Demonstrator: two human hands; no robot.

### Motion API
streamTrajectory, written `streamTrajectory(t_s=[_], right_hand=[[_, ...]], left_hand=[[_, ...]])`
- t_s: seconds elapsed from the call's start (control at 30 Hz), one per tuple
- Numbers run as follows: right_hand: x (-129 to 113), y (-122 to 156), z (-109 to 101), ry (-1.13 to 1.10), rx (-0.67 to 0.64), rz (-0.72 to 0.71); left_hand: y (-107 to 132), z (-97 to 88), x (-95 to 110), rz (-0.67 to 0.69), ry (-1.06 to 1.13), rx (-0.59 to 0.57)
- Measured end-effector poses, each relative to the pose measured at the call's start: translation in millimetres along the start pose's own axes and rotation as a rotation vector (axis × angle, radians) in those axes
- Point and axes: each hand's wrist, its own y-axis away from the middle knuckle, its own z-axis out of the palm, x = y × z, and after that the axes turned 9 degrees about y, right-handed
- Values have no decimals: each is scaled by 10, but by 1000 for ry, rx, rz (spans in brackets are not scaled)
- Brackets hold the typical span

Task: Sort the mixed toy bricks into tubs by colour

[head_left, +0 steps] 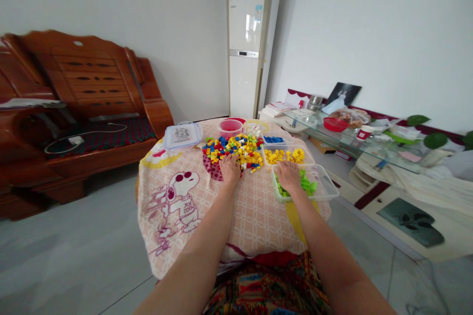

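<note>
My left hand (229, 169) rests at the near edge of a pile of mixed toy building bricks (240, 145), with its fingers slightly apart and touching the bricks. Red, blue, yellow, green and white pieces lie in the pile. My right hand (288, 175) is over the left part of a clear plastic box of green bricks (328, 183). Its fingers point toward the neighbouring box of yellow bricks (309, 155) and curl downward, so their tips are hard to make out. Behind that stands a box of blue bricks (288, 141).
A round pink-rimmed tub (229, 127) stands behind the pile, and a clear lid (183, 135) lies at the back left. A patterned cloth (251, 216) covers the table. A wooden bench (92, 83) is to the left; a cluttered glass shelf (347, 140) is to the right.
</note>
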Motion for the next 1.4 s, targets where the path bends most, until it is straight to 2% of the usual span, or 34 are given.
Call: streamTrajectory(t_s=[0.1, 0.5, 0.63, 0.77, 0.87, 0.97, 1.07, 1.13, 1.23, 1.4], right_hand=[[1, -4, 10, -4, -2, 6], [-8, 7, -10, 2, 7, 3], [-31, 26, -45, 2, 14, 13], [-49, 43, -87, 2, 6, 22], [-55, 45, -104, -12, 1, 24], [-54, 42, -104, -13, 3, 31], [-50, 41, -97, -12, 4, 27], [-49, 41, -92, -18, 1, 24], [-50, 38, -82, -25, -9, 26], [-45, 30, -68, -28, -3, 27]], left_hand=[[9, 1, 4, -24, -37, 27], [47, -91, 44, -39, -56, 1], [47, -100, 97, -2, 5, 38], [104, 1, 198, 106, 137, 38], [185, 135, 321, 245, 222, -31], [263, 277, 449, 394, 224, -184], [320, 395, 525, 466, 144, -328], [343, 441, 530, 478, 100, -376], [340, 431, 482, 444, 110, -319], [206, 231, 334, 285, 133, -87]])
